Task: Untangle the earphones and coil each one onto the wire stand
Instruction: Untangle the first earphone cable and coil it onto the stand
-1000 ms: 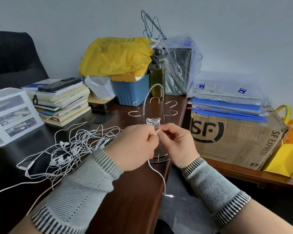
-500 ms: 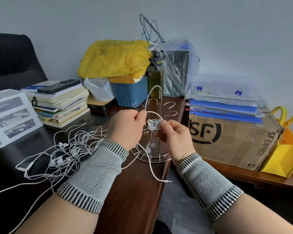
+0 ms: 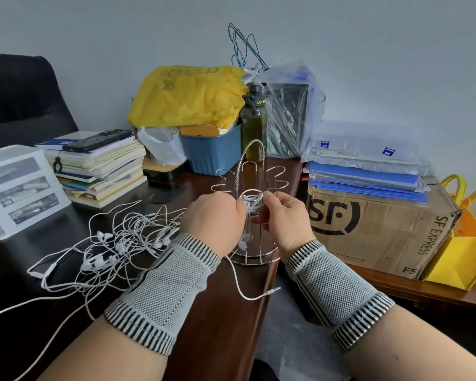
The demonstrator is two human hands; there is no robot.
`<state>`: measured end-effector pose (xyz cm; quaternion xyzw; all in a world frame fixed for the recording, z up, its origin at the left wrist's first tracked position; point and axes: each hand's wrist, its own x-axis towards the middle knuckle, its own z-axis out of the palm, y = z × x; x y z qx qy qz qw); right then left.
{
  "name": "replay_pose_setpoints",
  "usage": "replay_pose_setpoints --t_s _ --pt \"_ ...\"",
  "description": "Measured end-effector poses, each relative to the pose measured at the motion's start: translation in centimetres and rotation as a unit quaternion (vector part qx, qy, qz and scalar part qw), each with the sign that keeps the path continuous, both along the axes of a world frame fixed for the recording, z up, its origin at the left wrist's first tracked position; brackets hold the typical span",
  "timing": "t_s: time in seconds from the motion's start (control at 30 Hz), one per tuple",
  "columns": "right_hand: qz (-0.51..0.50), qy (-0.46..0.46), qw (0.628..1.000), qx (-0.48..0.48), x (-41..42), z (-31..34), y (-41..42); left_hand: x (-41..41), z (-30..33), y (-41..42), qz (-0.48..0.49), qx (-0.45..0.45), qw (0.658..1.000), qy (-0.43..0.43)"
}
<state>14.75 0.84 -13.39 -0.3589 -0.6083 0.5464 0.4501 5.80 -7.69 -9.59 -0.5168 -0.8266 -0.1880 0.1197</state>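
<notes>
Centre of frame: wire stand (image 3: 254, 171) upright on the dark wooden table (image 3: 220, 320), near its right edge. A white earphone cord is wound into a small coil (image 3: 251, 200) on a front hook of the stand. Left hand (image 3: 213, 220), just left of the coil, fingers curled w/ fingertips pinching the cord beside the coil. Right hand (image 3: 282, 220), just right of it, thumb and forefinger pinched on the coil's right side; other fingers curled. Loose cord end runs down below the hands, past the table edge, to a jack plug (image 3: 274, 290) at lower centre. Earbuds (image 3: 245, 241) hang inside the stand, btwn the wrists. Centre left: tangled earphones (image 3: 116, 243) heaped on the table, apart from the stand. Upper left: book stack (image 3: 99, 169) w/ phone (image 3: 96, 140) on top. Right: SF cardboard box (image 3: 379, 226). Both wrists wear grey knit bands.
</notes>
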Motion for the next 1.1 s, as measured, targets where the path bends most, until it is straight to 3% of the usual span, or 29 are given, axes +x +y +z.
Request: replay_pose_setpoints --t_s 0.1,0.3,0.53,0.73,0.97,1.1 --pt "0.001 -0.007 1.0 -0.003 0.0 0.0 0.0 0.3 -0.5 0.4 -0.009 0.013 1.0 -0.01" --pt "0.016 -0.015 1.0 0.0 0.0 0.2 0.2 -0.1 -1.2 0.0 -0.024 0.108 0.958 -0.265" --pt "0.027 0.013 0.997 -0.069 0.2 0.6 0.2 1.1 -2.3 0.0 -0.053 0.136 0.925 -0.351" --pt "0.027 0.023 0.996 -0.078 0.1 0.6 0.3 1.0 -2.9 -0.7 -0.052 0.108 0.953 -0.278" --pt "0.045 0.06 0.995 -0.058 0.5 -0.7 0.3 1.3 -3.2 -1.6 -0.116 0.093 0.967 -0.208" --pt "0.061 0.048 0.995 0.061 1.6 -1.6 -0.2 1.4 -2.8 -2.0 -0.126 0.055 0.974 -0.177"
